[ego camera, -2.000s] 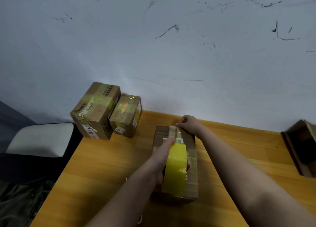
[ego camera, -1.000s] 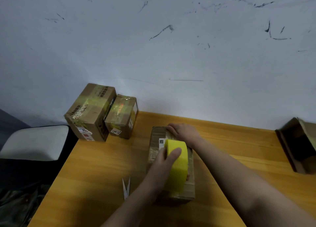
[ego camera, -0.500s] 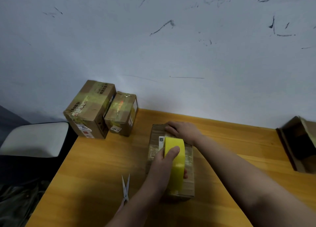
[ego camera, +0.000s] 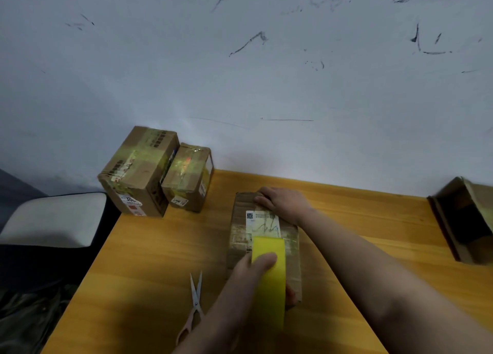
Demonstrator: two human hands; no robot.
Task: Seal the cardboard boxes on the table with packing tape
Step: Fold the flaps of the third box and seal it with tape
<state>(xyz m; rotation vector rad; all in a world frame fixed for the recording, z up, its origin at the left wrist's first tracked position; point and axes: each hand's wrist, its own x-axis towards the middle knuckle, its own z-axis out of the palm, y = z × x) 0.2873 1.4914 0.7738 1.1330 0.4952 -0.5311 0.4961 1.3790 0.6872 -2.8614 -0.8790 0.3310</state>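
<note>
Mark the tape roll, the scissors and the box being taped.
tape roll (ego camera: 269, 281), head view, on its yellow outer face.
scissors (ego camera: 195, 291), head view, on the blades above the pivot.
box (ego camera: 262, 221), head view, on the white label on its top.

Matt brown cardboard box (ego camera: 264, 236) with glossy clear tape, on a smooth orange-toned wooden table (ego camera: 149, 268); metal-bladed scissors (ego camera: 194, 300).

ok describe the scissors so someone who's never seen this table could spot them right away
Start at the orange wooden table under the scuffed white wall, and find the flat box being taped in its middle. The scissors lie on the bare wood just left of that box, near the front edge, beside the left hand gripping the yellow tape roll. They are the only thin, pale, pointed thing there, blades shut and aimed toward the wall.
</note>
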